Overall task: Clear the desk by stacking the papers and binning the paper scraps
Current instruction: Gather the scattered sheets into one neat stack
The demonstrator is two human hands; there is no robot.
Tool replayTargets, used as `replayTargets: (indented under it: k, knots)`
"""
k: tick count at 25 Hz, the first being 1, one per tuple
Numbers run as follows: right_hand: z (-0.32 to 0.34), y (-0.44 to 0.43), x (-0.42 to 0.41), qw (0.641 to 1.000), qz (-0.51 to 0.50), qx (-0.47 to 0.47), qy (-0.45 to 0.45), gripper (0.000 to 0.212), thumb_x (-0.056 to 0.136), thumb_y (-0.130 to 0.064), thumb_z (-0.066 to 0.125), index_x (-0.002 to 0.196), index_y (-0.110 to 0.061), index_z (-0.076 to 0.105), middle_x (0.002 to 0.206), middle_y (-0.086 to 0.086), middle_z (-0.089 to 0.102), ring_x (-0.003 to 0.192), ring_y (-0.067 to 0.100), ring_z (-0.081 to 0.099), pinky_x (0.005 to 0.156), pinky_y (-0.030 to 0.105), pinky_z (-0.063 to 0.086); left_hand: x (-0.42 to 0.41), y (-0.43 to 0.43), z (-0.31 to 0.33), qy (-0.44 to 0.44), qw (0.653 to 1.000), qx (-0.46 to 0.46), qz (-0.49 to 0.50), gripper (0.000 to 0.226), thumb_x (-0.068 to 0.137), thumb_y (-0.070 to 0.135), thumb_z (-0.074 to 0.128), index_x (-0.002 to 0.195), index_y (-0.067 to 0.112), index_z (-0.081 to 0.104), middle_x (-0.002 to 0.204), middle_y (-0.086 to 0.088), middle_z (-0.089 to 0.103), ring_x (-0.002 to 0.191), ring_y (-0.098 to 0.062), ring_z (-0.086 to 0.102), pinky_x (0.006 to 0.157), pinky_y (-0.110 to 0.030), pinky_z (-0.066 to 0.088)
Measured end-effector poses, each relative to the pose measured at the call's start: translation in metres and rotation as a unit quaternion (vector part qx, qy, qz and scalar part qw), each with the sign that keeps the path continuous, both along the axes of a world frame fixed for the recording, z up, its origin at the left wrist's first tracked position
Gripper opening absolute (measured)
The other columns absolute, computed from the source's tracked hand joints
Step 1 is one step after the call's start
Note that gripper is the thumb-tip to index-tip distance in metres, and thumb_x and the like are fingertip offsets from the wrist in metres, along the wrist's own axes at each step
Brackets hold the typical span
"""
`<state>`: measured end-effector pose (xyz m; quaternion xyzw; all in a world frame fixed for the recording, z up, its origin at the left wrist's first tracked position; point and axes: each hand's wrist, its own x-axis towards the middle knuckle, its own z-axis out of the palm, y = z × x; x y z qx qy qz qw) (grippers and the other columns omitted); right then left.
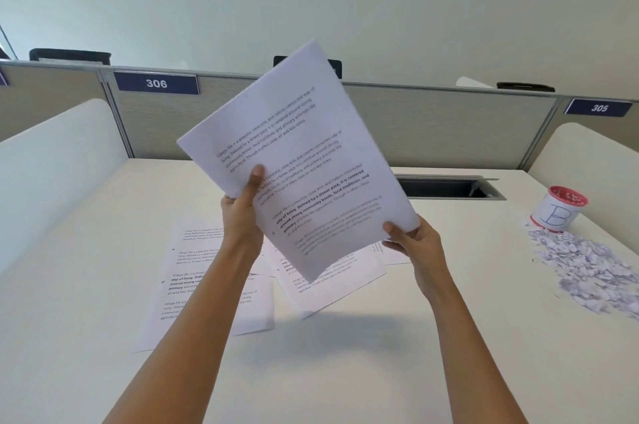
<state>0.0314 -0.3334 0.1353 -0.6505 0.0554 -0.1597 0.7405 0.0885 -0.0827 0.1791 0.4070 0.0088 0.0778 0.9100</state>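
Desk (345, 371) | papers (297, 154) aloft | left hand (242, 216), right hand (416, 243) pinch its edges

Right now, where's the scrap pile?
In the head view, the paper scraps lie on the desk at the far right, just on the near side of the red-rimmed cup marked B, right of the right hand.

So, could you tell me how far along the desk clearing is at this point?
Done: nothing looks finished yet. In hand: the left hand and right hand hold papers above the desk. Left: loose sheets lie beneath them, and the scrap pile sits unbinned beside the cup.
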Motion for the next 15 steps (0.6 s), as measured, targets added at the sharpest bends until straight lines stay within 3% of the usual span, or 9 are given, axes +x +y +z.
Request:
replayTargets:
  k: [4,8,11,15]
  knots:
    - [0.009,0.030,0.007,0.990,0.048,0.124,-0.040,0.032,0.075,-0.003,0.069,0.103,-0.018,0.065,0.101,-0.003,0.073,0.091,0.013,0.068,0.076,0.029,0.057,-0.008,-0.025,-0.007,0.038,0.996,-0.074,-0.039,0.037,0.089,0.019,0.062,0.124,0.008,0.057,0.120,-0.011,0.066,0.111,-0.029,0.063,0.093,-0.051,0.050]
    - [0.010,0.027,0.008,0.991,0.013,0.121,-0.046,0.031,0.074,0.000,0.071,0.102,-0.012,0.069,0.107,0.005,0.072,0.097,0.020,0.068,0.084,0.038,0.054,-0.003,-0.020,-0.013,0.036,0.996,-0.069,-0.038,0.036,0.087,0.013,0.065,0.122,0.009,0.059,0.120,-0.010,0.066,0.110,-0.027,0.063,0.091,-0.046,0.052]
    - [0.011,-0.001,0.003,0.993,-0.025,0.105,-0.047,0.035,0.065,-0.008,0.077,0.098,-0.013,0.069,0.099,0.000,0.074,0.090,0.016,0.069,0.080,0.035,0.054,0.008,0.014,-0.013,-0.010,0.999,0.028,-0.026,0.030,0.082,0.010,0.068,0.110,0.018,0.065,0.106,-0.004,0.071,0.095,-0.019,0.066,0.086,-0.035,0.054]
    - [0.007,-0.019,0.000,0.997,-0.041,0.058,-0.024,0.034,0.063,-0.010,0.079,0.095,-0.015,0.069,0.094,-0.003,0.074,0.083,0.013,0.069,0.074,0.033,0.054,0.009,0.033,-0.020,-0.050,0.969,0.227,-0.083,0.045,0.070,0.016,0.079,0.112,0.021,0.064,0.092,-0.002,0.075,0.081,-0.016,0.068,0.072,-0.027,0.054]
